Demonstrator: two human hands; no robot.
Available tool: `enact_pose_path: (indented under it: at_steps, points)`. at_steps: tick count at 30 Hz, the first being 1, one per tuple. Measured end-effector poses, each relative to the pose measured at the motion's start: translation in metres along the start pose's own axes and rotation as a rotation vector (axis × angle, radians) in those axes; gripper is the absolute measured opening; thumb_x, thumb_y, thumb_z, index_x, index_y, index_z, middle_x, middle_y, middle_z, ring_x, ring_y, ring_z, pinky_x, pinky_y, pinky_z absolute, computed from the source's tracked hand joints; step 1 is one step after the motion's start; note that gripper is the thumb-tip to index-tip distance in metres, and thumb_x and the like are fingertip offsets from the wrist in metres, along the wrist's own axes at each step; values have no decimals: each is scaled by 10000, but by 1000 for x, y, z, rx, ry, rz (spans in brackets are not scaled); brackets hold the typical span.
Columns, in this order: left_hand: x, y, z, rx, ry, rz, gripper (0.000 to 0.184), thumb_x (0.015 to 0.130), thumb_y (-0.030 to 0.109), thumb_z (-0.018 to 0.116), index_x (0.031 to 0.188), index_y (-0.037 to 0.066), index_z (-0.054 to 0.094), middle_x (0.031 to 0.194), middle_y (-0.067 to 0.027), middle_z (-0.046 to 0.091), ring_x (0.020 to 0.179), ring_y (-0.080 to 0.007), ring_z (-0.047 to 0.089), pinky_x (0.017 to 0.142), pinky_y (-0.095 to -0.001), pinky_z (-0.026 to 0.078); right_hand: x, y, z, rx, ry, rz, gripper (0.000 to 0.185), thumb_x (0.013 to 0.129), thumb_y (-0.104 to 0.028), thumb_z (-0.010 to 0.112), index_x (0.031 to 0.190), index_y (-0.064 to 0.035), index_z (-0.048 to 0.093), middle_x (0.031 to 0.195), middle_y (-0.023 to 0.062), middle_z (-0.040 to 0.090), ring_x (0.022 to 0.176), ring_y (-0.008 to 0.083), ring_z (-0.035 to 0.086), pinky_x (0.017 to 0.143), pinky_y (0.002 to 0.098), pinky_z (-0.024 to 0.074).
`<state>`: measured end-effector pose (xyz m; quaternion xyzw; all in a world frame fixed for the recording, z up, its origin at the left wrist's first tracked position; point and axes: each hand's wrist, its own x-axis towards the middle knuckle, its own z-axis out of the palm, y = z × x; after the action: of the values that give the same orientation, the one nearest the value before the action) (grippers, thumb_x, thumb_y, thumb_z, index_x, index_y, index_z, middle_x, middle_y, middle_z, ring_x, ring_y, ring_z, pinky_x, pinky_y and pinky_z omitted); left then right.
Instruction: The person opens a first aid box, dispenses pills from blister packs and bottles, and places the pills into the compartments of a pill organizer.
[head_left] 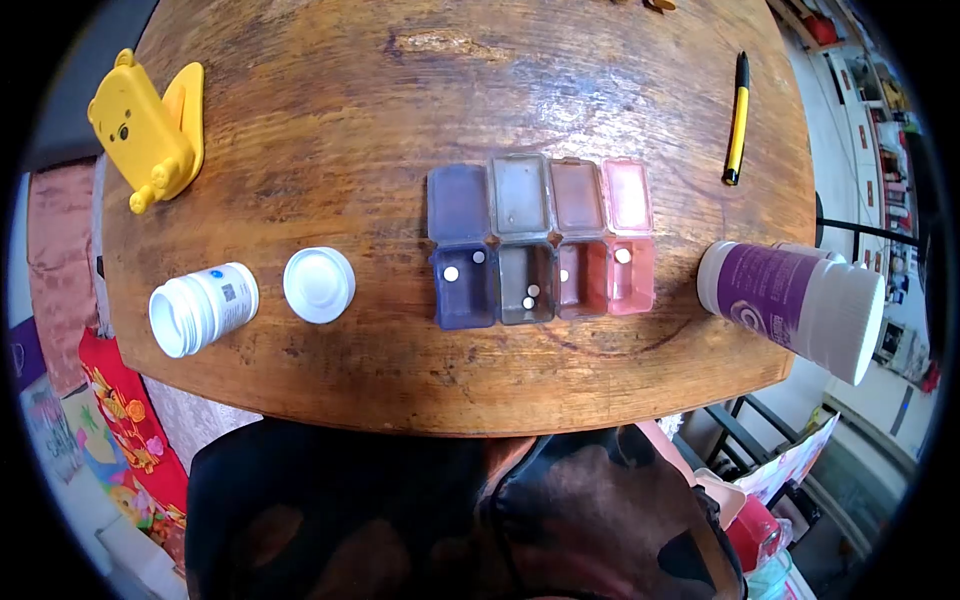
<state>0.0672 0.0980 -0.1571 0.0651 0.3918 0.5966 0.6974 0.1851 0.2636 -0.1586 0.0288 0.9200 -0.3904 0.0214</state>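
Observation:
Neither of my hands is in view. A pill organizer (526, 318) with its lids flipped back sits mid-table. Its blue compartment (466, 305) holds two white tablets, one smaller, and the grey compartment (515, 270) holds two. One tablet lies in the orange compartment (583, 290) and one in the pink compartment (632, 290). To the left, a white pill bottle (205, 308) is uncapped, its mouth showing. Beside it lies a round white cap (319, 285). A larger white bottle (765, 295) with a purple label and its lid on stands at the right.
A yellow bear-shaped stand (145, 130) is at the back left of the wooden table (380, 385). A yellow and black pen (738, 120) lies at the back right. Part of another white object (810, 250) shows behind the purple-labelled bottle. Dark clothing (400, 510) fills the bottom.

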Motion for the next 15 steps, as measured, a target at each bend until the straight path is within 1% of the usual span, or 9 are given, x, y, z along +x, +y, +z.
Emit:
enact_pose_path:
  at_steps: [4,6,10,12,14,15]
  points:
    - [-3,4,-3,11,-9,9,221,956,268,548,1009,54,567,884,-24,581,752,-99,541,685,-247,443,-6,2,5,170,-68,184,216,898,-237,547,821,-38,584,602,85,561,513,226,542,496,335,437]
    - [-7,4,0,16,-14,21,216,954,256,551,1019,50,566,895,-27,585,764,-102,547,698,-250,447,-7,2,6,314,-114,335,238,907,-252,536,819,-36,583,607,86,564,515,223,543,498,331,437]
    - [-9,4,5,46,-32,63,210,950,234,557,1038,43,566,917,-35,593,788,-109,559,726,-258,456,-6,3,5,692,-222,713,281,926,-282,514,814,-33,582,616,90,569,519,216,543,501,322,439]
    - [0,7,1,77,-38,92,209,949,223,561,1047,39,565,929,-39,597,800,-112,565,740,-261,461,-6,3,4,844,-271,856,304,935,-297,503,811,-31,581,621,91,572,521,213,543,503,318,440]
    - [0,10,3,108,-47,122,208,947,211,564,1057,35,565,940,-42,601,812,-116,572,754,-265,465,-8,1,1,955,-293,944,326,944,-312,492,808,-29,580,625,93,574,523,210,543,505,314,441]
    - [0,12,4,122,-53,135,208,946,206,565,1062,33,565,945,-44,603,818,-118,575,760,-267,467,-8,0,-1,1003,-290,955,337,949,-320,486,807,-28,580,628,94,576,524,208,544,506,312,441]
